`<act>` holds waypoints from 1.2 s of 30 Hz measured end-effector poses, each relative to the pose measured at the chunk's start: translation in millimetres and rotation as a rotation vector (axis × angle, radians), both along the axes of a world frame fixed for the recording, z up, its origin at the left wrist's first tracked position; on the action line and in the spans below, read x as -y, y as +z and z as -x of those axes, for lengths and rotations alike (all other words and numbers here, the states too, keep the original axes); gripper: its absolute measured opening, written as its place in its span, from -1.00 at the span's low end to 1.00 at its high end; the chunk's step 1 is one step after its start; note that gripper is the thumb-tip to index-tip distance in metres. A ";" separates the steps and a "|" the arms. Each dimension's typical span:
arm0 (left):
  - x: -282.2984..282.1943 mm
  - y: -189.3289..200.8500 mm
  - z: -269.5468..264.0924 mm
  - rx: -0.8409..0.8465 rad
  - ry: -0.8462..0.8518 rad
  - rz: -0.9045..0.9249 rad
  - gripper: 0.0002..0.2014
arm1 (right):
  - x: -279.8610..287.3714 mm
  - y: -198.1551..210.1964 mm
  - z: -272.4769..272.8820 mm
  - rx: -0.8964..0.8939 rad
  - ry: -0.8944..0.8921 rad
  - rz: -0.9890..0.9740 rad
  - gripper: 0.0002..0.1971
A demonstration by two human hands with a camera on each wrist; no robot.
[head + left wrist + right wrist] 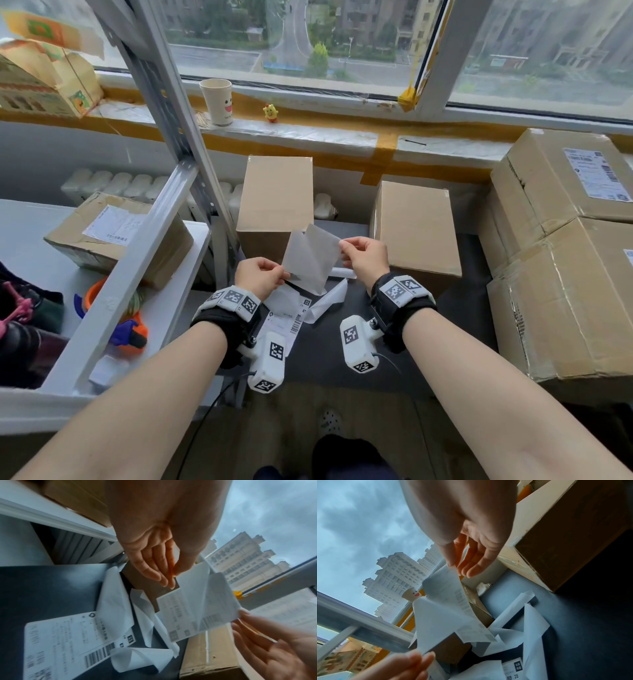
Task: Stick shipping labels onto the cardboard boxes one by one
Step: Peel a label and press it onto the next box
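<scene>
Over the dark table [322, 359] my two hands hold a shipping label [310, 262] that is parting from its backing. My left hand [284, 274] pinches the lower-left corner of one layer. At the upper right, my right hand [342, 246] pinches the other layer. In the right wrist view the strip under my right hand [453, 566] shows print [462, 601]. The left wrist view has my left hand [171, 577] on the white sheet [176, 615]. Two plain cardboard boxes [274, 195] [414, 226] stand just behind my hands. More printed labels [287, 318] lie below.
Peeled backing scraps [330, 296] lie on the table. Labelled boxes [565, 185] are stacked at the right. Left of my hands stands a metal shelf post [191, 164], and the shelf holds a worn labelled box [116, 236] and an orange tape dispenser [130, 329]. The sill bears a paper cup [217, 101].
</scene>
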State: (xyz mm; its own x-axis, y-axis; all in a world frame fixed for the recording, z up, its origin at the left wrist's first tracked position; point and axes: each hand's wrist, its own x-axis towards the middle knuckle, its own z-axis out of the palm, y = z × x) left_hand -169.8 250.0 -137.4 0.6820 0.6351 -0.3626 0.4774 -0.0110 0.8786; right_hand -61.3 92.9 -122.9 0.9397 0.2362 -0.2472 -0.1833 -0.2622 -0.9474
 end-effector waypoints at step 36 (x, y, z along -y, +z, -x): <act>-3.0 -10.0 17.8 -0.535 -0.623 -0.754 -0.74 | 13.1 24.6 7.1 0.174 -0.038 0.065 -0.89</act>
